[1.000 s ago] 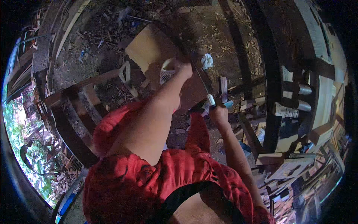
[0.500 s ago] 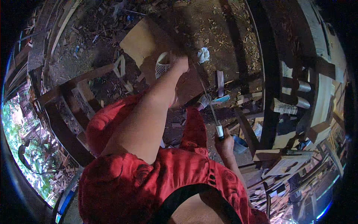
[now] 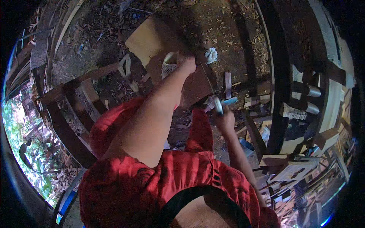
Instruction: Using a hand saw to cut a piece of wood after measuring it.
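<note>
A flat brown wooden board [image 3: 146,41] lies slanted low in front of me, partly in shadow. My left hand [image 3: 187,64] is closed at its right edge; the fingertips are hidden. A light, perforated shoe [image 3: 168,70] on my left foot rests on the board. My right hand [image 3: 225,119] is wrapped around the white and dark handle of a handsaw [image 3: 206,74]. Its long thin blade, seen nearly edge-on, runs from the handle up along the board's right edge towards my left hand. My right foot [image 3: 209,103] is near the board's lower corner.
A wooden frame with slats [image 3: 78,98] lies at the left. Crumpled white material [image 3: 211,55] and a short wood offcut [image 3: 227,84] are beyond the saw. Stacked timber [image 3: 330,110] fills the right side, near a dark bucket [image 3: 246,147]. Wood chips litter the ground.
My right hand has pushed the handsaw forward, away from my body, and its handle is now close to the board. My left hand stays in place at the board's edge.
</note>
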Tool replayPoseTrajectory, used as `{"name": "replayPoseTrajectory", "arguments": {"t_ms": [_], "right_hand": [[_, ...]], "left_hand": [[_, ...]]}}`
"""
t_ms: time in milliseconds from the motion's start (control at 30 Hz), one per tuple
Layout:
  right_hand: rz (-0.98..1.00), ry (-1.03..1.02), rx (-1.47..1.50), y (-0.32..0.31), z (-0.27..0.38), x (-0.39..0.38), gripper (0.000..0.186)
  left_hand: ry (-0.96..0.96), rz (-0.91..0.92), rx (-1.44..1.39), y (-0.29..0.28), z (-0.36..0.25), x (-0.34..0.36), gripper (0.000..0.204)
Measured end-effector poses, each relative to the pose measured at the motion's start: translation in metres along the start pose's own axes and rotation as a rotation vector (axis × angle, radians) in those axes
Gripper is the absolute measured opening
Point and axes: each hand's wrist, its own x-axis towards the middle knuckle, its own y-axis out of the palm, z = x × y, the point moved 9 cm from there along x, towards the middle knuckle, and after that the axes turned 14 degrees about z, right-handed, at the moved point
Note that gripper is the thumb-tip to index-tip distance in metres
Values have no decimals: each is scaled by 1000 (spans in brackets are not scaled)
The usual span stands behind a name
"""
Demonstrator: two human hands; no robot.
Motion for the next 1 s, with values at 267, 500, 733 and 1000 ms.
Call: {"name": "replayPoseTrajectory", "arguments": {"t_ms": [267,500,733,1000], "right_hand": [[145,305,-84,3,-35,-77,28],[211,283,-164,7,-30,-65,25],[207,297,-119,-5,-3,-36,22],[194,225,-95,1,-3,-53,33]], "left_hand": [[22,208,60,5,-6,0,40],[-3,54,132,13,-1,12,46],[-37,163,-48,38,13,28,67],[17,77,35,12,-1,5,76]]}}
